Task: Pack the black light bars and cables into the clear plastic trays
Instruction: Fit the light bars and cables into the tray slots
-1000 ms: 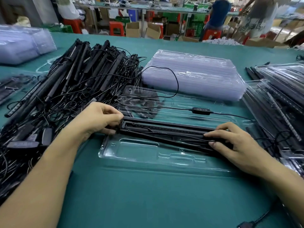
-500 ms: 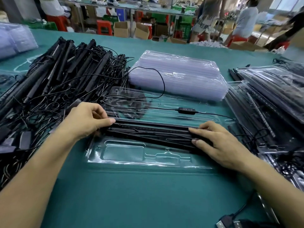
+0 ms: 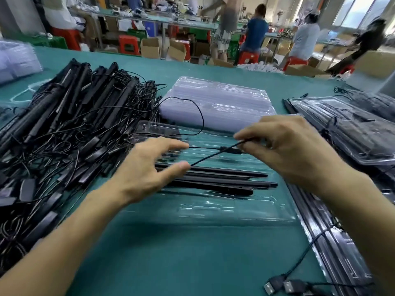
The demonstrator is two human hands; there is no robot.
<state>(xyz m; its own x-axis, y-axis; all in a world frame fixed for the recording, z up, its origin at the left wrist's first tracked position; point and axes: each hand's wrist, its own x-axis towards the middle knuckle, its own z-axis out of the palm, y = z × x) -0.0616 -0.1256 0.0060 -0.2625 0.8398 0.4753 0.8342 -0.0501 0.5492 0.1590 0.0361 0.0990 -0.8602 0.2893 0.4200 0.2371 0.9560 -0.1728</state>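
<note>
While right hand (image 3: 299, 150) pinches the black cable (image 3: 213, 155), left hand (image 3: 145, 167) hovers, fingers (image 3: 178, 144) spread, with light bars (image 3: 224, 181) in the clear tray (image 3: 235, 212) just beneath them.

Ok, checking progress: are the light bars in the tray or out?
In: the light bars lie side by side inside the clear tray's rim.

At your 12 o'clock a clear moulded plastic tray (image 3: 213, 212) lies flat, its long side across you. Several slim black light bars (image 3: 224, 181) lie side by side in its middle channel, running 9 to 3 o'clock. A thin black cable (image 3: 213, 155) slants above them, pinched in your right hand (image 3: 295, 150). At 10 o'clock sits a tangled heap of loose black bars and cables (image 3: 64, 135). Beyond the tray is a stack of empty clear trays (image 3: 215, 103), and at 2 o'clock are filled trays (image 3: 342, 129).
</note>
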